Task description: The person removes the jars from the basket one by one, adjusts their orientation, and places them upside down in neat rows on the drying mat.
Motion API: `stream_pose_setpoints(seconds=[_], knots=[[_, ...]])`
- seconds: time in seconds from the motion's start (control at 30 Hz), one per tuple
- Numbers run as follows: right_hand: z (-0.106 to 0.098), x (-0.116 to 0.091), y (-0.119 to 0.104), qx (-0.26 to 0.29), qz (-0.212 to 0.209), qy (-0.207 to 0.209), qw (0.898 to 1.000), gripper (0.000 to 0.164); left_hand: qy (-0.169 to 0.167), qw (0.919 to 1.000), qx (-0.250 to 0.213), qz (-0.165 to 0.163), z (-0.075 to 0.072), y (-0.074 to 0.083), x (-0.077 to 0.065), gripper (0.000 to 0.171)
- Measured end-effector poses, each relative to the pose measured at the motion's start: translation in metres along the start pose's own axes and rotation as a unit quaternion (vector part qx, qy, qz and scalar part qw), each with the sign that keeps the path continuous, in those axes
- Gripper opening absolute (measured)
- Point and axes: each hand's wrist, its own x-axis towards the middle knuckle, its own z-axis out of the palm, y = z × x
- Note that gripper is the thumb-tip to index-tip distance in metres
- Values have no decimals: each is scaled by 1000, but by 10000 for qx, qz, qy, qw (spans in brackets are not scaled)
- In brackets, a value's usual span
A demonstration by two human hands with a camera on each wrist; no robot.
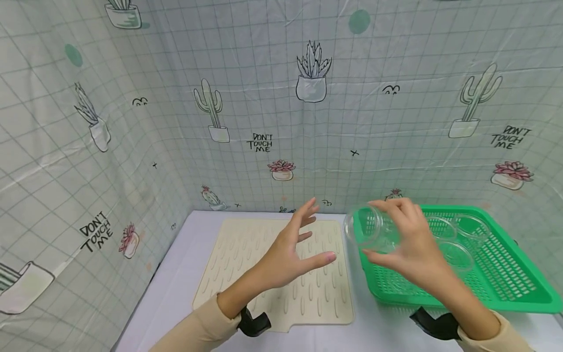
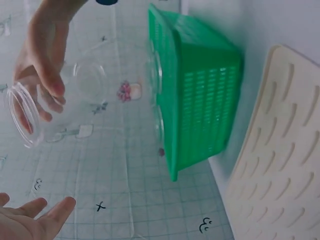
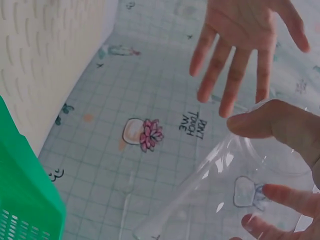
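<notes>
My right hand [image 1: 411, 242] grips a clear jar [image 1: 361, 229] by its side, thumb below and fingers above in the head view. The jar lies tilted onto its side in the air, at the left rim of the green basket [image 1: 523, 278]. In the left wrist view its round open mouth points away from the basket. My left hand [image 1: 283, 259] hovers over the beige mat [image 1: 318, 293], fingers spread and holding nothing. Its palm faces the jar, a gap apart, and it also shows in the right wrist view as an extended hand [image 3: 237, 35].
Several more clear round containers [image 1: 457, 256] stand in the basket at the right. The ridged mat lies flat on a white table [image 1: 176, 264], left of the basket. A cactus-print cloth [image 1: 246, 176] hangs behind and along the left side.
</notes>
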Motion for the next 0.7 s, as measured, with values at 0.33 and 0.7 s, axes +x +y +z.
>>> stream_pose_setpoints(seconds=[0.33,0.7], knots=[[20,6,-5,-1005,-781,481,9907,85,119,9992,-337,-199,10,0,12,85],[39,11,-12,-1517,-1337,591,9775,80,222,9973,-612,-340,20,-3,18,82]])
